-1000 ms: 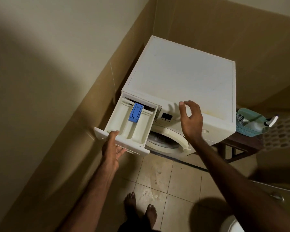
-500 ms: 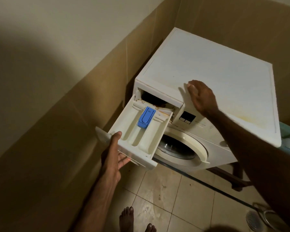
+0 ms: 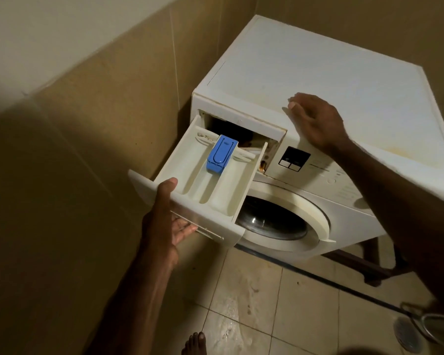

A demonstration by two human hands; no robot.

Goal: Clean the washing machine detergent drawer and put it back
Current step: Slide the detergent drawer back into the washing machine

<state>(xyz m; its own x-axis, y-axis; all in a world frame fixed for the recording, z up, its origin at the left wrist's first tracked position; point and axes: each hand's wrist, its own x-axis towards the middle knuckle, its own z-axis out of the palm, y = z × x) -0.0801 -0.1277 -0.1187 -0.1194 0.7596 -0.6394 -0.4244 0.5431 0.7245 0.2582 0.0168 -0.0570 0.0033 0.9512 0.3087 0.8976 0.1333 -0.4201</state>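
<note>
My left hand [image 3: 168,221] still grips the detergent drawer [image 3: 203,180] front, now slid out further at 9 o'clock of the washing machine [image 3: 318,80]; right hand [image 3: 315,121], unclenched, has landed flat bracing its top. Next, release and lift out.

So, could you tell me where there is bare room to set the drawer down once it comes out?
The washing machine top is bare behind the right hand, back to the wall. The floor tiles before the door are free but look wet and stained. It is crowded beside the left wall, where the left hand grips the drawer.
</note>
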